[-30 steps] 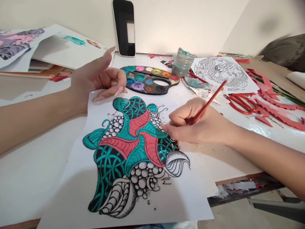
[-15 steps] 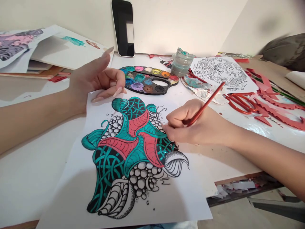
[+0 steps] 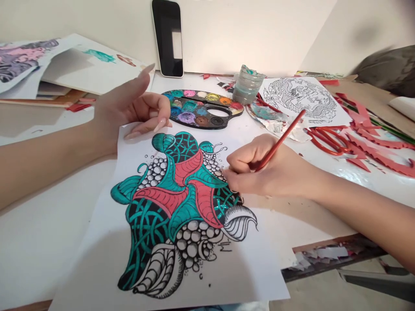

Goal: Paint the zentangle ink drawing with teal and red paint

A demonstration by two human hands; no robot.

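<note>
A slim red paintbrush [image 3: 285,137] slants up from my right hand [image 3: 259,166], whose fingers are pinched round it. The brush tip is hidden behind those fingers, at the right side of a patterned drawing [image 3: 191,207] on white paper. Teal and red fill the swirling middle of the drawing; its pebble shapes and lower leaves are black and white. At the paper's top left corner rests my left hand [image 3: 139,103], thumb raised apart and fingers loosely bent, holding nothing. Beyond the paper lies a black palette [image 3: 212,122] with round wells of many colours.
Behind the palette stands a cup of cloudy water [image 3: 248,84], beside a paint-smeared crumpled tissue [image 3: 279,123]. Red-handled scissors [image 3: 330,144] and red paper scraps [image 3: 379,155] lie to the right, near a dragon print [image 3: 301,97]. A phone [image 3: 167,39] leans on the wall.
</note>
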